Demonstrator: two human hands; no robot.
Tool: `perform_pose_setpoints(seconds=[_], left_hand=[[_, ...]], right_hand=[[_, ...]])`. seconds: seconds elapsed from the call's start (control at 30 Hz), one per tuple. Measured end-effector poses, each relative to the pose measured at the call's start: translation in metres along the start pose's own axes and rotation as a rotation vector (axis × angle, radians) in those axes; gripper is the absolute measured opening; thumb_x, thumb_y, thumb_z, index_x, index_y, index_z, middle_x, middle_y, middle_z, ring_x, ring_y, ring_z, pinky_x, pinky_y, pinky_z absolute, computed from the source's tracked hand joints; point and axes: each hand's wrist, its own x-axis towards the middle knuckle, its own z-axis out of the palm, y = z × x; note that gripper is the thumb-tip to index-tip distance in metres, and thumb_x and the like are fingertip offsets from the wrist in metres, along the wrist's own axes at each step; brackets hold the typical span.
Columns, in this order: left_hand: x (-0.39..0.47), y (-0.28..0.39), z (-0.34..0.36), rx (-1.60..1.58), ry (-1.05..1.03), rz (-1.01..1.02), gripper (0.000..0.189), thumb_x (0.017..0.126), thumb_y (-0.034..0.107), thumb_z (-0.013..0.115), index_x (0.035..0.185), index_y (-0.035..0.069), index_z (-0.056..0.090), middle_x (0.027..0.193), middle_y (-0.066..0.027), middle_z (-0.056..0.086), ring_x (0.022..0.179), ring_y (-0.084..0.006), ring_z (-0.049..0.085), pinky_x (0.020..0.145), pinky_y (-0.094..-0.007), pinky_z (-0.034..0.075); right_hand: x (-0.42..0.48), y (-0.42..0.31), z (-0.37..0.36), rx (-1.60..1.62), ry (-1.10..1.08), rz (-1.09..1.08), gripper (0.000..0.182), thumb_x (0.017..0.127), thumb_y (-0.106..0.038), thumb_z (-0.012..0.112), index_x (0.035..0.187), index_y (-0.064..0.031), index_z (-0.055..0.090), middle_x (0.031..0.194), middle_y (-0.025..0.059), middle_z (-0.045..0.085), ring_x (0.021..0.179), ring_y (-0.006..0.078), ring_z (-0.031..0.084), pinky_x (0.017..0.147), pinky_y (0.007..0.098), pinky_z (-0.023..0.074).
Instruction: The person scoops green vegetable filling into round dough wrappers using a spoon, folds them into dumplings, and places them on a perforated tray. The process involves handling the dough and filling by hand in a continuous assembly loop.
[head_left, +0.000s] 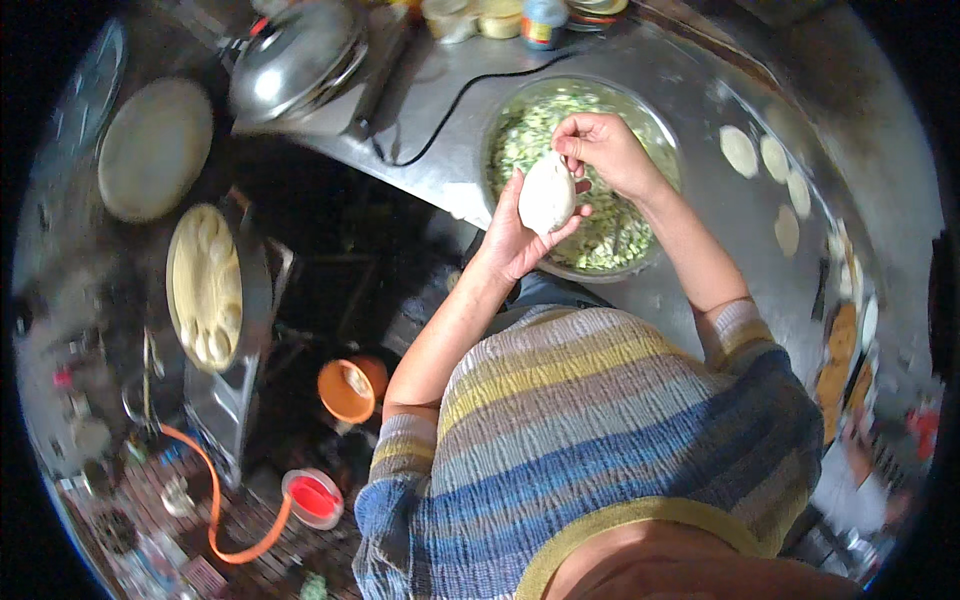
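My left hand (514, 244) cradles a pale, rounded piece of filled-looking dough (546, 196) in its palm and fingers. At the dough's upper edge, the thumb and fingertips of my right hand (606, 150) are pinched together on it. Both hands are above a wide metal bowl (670, 161) of chopped green and white vegetable filling (525, 124). Several flat dough rounds (739, 151) lie on the metal worktop (720, 225) to the right of the bowl. The underside of the dough is hidden by my left hand.
A black cable (442, 124) crosses the worktop toward jars (499, 16) at the back. A lidded metal pan (296, 64) stands at upper left. Farther left, an oval tray (204, 285) holds several pale dough pieces. An orange bucket (346, 391) sits lower down.
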Motion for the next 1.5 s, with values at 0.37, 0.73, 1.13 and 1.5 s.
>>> perform_pose_setpoints(seconds=[0.37,0.73,1.13,1.5], left_hand=[[-0.125,0.095,-0.08,-0.153,-0.019,0.248,0.064,0.091,0.055,0.033,0.127,0.003,0.042,0.121,-0.0215,0.05,0.108,-0.0409,0.053,0.085,-0.0468,0.051],[-0.34,0.291,-0.232,-0.138,0.319,0.55,0.041,0.095,0.037,0.039,0.123,0.007,0.047,0.114,-0.0117,0.057,0.102,-0.0258,0.059,0.083,-0.0448,0.052],[-0.59,0.449,-0.27,0.054,0.758,0.905,0.072,0.091,0.059,0.027,0.144,0.014,0.008,0.14,-0.0207,0.029,0.122,-0.0343,0.038,0.094,-0.0512,0.038],[-0.612,0.37,-0.31,-0.372,0.956,1.282,0.048,0.094,0.035,0.04,0.133,0.008,0.03,0.13,-0.0222,0.041,0.119,-0.0308,0.044,0.091,-0.0486,0.044]], right_hand=[[0.086,0.014,0.17,-0.299,-0.321,-0.165,0.012,0.085,-0.008,0.058,0.08,0.0019,0.064,0.069,0.001,0.055,0.056,0.0045,0.048,0.049,0.0201,0.0388],[0.219,0.026,0.485,-0.723,-0.445,-0.463,0.054,0.073,-0.01,0.07,0.124,-0.0038,0.051,0.085,0.0139,0.065,0.07,0.0212,0.065,0.065,0.0297,0.0516],[0.388,0.061,0.835,-0.574,-1.038,-0.3,0.06,0.066,-0.03,0.075,0.116,-0.005,0.054,0.108,0.0149,0.059,0.099,0.0232,0.058,0.085,0.0333,0.0457],[0.477,0.153,1.023,-0.97,-0.65,-0.666,0.059,0.068,-0.036,0.072,0.113,-0.0024,0.056,0.094,0.019,0.061,0.085,0.03,0.062,0.077,0.0391,0.0495]])
